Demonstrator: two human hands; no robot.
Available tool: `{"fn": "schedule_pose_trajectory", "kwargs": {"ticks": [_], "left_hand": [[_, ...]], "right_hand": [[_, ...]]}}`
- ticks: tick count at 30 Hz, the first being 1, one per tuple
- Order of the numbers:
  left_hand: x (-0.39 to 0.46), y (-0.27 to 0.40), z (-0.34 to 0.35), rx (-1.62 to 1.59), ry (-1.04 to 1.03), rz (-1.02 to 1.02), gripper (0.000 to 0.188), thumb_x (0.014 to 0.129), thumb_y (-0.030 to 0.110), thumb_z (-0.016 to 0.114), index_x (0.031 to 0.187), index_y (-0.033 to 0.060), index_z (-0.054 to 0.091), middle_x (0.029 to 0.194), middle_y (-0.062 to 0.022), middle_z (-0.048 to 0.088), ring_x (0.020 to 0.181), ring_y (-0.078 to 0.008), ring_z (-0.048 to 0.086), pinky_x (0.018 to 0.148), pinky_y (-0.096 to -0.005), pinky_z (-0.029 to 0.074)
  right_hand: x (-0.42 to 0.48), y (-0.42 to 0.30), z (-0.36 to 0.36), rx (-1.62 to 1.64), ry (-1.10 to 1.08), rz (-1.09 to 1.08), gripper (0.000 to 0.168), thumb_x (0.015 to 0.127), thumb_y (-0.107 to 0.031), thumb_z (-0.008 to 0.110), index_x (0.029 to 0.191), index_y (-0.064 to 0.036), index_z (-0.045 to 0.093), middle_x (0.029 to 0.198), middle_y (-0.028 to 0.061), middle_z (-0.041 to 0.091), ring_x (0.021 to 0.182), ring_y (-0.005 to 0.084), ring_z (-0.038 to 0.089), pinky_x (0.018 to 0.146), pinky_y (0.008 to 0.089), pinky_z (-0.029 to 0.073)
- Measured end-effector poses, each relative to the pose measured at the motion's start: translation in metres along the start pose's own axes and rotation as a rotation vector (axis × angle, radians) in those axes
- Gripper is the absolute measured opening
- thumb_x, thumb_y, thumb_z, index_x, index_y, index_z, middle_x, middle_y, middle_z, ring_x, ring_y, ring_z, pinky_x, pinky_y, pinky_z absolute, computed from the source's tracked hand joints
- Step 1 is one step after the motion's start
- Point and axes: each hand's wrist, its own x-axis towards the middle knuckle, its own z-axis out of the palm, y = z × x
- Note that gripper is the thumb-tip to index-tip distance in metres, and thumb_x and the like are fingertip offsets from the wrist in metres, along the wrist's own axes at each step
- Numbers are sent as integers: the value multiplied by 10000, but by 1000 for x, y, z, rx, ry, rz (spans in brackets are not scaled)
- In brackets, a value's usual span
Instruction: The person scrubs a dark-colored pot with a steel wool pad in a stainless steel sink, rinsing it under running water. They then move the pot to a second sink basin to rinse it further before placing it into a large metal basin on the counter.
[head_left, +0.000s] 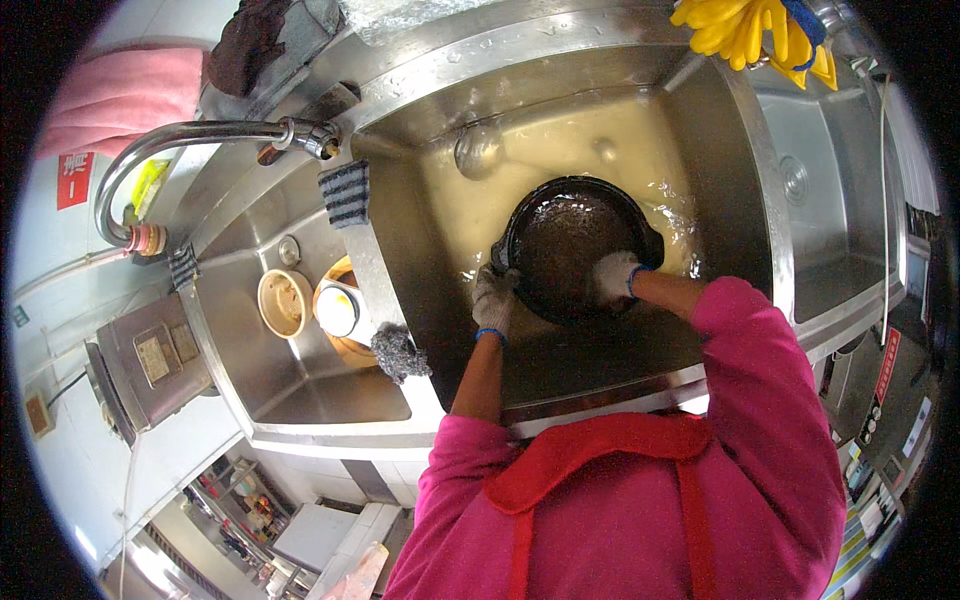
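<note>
A round black two-handled pan (574, 247) is tilted in the middle basin of a stainless steel sink (757, 187), over cloudy yellowish water (555, 142). My left hand (493, 296), in a pale knit work glove with a blue cuff, grips the pan by its left handle. Inside the pan, near its lower right wall, lies my right hand (616, 276) in a matching glove. Its fingers are blurred, and whether they hold something I cannot tell. Brown residue or dirty liquid covers the pan's inside.
On the left divider lie a steel wool scourer (401, 352) and a striped cloth (345, 193), near a curved faucet (202, 133). The left basin holds a beige strainer bowl (285, 303) and other round containers. Yellow rubber gloves (742, 34) hang at the upper right, above another basin (814, 202).
</note>
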Motion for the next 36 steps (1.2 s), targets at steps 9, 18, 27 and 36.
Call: {"fn": "schedule_pose_trajectory", "kwargs": {"ticks": [9, 18, 27, 36], "left_hand": [[-9, -2, -1, -375, 34, 180, 237, 710, 155, 575, 899, 41, 487, 803, -82, 561, 735, -187, 516, 666, -306, 400], [5, -20, 10, -141, 78, 169, 294, 696, 208, 592, 913, 40, 488, 802, -129, 563, 746, -268, 539, 647, -342, 408], [-3, -10, 2, -150, 33, 78, 304, 693, 227, 594, 906, 41, 483, 806, -138, 568, 740, -273, 545, 651, -348, 409], [-4, -2, 5, -405, 40, 252, 222, 720, 131, 563, 899, 33, 477, 787, -98, 558, 711, -212, 521, 638, -298, 405]], "right_hand": [[43, 24, -23, -168, 950, 293, 311, 747, -295, 455, 928, -51, 517, 837, 147, 562, 690, 262, 532, 563, 401, 418], [72, -39, -51, 53, 1038, 247, 340, 751, -251, 469, 1026, -51, 455, 899, 151, 548, 812, 275, 525, 703, 361, 418], [-5, 11, -9, 46, -39, -27, 324, 698, -219, 503, 967, -39, 522, 821, 185, 563, 738, 351, 538, 636, 447, 413], [53, -5, -33, -1416, 974, 999, 313, 791, -90, 373, 1096, -25, 392, 1042, 123, 477, 649, 200, 520, 544, 283, 469]]}}
